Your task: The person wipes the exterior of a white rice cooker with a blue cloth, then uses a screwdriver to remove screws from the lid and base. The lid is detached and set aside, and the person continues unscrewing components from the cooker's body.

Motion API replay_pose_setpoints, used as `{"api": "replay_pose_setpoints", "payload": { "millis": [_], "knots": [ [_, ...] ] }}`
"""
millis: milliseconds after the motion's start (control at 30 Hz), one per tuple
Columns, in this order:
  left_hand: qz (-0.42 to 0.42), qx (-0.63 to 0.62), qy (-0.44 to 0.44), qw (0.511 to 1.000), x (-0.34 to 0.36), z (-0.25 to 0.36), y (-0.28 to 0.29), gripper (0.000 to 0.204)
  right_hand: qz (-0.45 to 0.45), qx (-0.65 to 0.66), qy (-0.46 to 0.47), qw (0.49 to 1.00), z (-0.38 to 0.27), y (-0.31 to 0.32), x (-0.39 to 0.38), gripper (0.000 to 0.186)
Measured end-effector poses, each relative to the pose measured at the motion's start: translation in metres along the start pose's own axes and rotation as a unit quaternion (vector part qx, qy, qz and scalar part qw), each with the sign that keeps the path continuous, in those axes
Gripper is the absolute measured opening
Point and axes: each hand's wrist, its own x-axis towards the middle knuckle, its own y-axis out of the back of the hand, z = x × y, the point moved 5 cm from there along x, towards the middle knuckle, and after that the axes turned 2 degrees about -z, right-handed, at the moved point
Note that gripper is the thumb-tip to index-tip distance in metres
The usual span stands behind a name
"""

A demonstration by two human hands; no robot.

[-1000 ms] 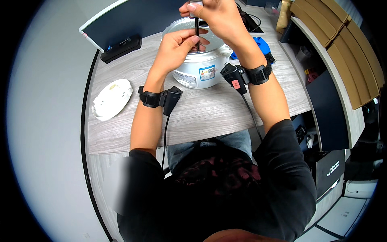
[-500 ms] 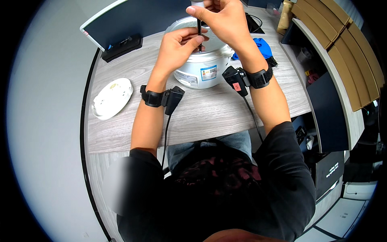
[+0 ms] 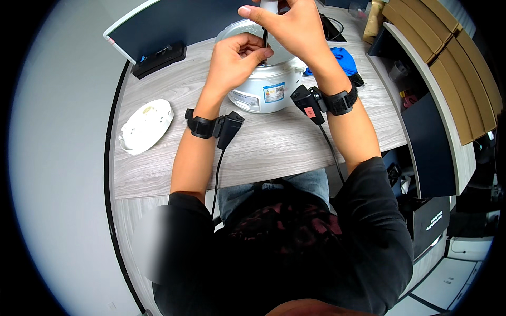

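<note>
A white rice cooker (image 3: 259,95), round and with its top uncovered, stands at the far middle of the table. My right hand (image 3: 292,26) is closed round the pale handle of a screwdriver (image 3: 265,36), whose dark shaft points down at the cooker's near rim. At that rim my left hand (image 3: 232,60) is curled, thumb and fingers closed about the lower end of the shaft. The tip, and anything small under it, is hidden by those fingers. A white oval cover (image 3: 147,127) lies apart on the table's left side.
Behind the left side sits a black case (image 3: 159,60) against a dark partition (image 3: 195,23). A blue cloth-like item (image 3: 343,60) and a black brush end lie right of the cooker. Brown cartons (image 3: 421,31) top the shelf at right. Cables hang from both wrist straps.
My right hand and the screwdriver have shifted slightly up and to the right, and the shaft stands a little differently. My left fingers have closed in more around the shaft's lower end.
</note>
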Motion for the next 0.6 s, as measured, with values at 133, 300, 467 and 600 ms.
{"api": "replay_pose_setpoints", "payload": {
  "millis": [133, 300, 467, 600],
  "knots": [
    [-0.026, -0.015, -0.014, 0.999, -0.001, 0.007, -0.003, 0.020, -0.043, 0.101, -0.078, 0.991, 0.008, 0.001, 0.002, 0.027],
    [-0.034, -0.049, 0.017, 0.998, -0.001, 0.004, -0.003, 0.018, -0.036, 0.196, -0.041, 0.979, 0.017, -0.002, 0.004, 0.029],
    [0.004, 0.047, 0.012, 0.999, 0.000, 0.002, 0.000, 0.014, -0.055, 0.110, -0.108, 0.986, 0.013, -0.006, 0.003, 0.027],
    [0.008, 0.079, 0.007, 0.997, -0.001, 0.008, -0.003, 0.014, -0.026, 0.060, -0.021, 0.998, 0.006, 0.000, 0.004, 0.026]
  ]
}}
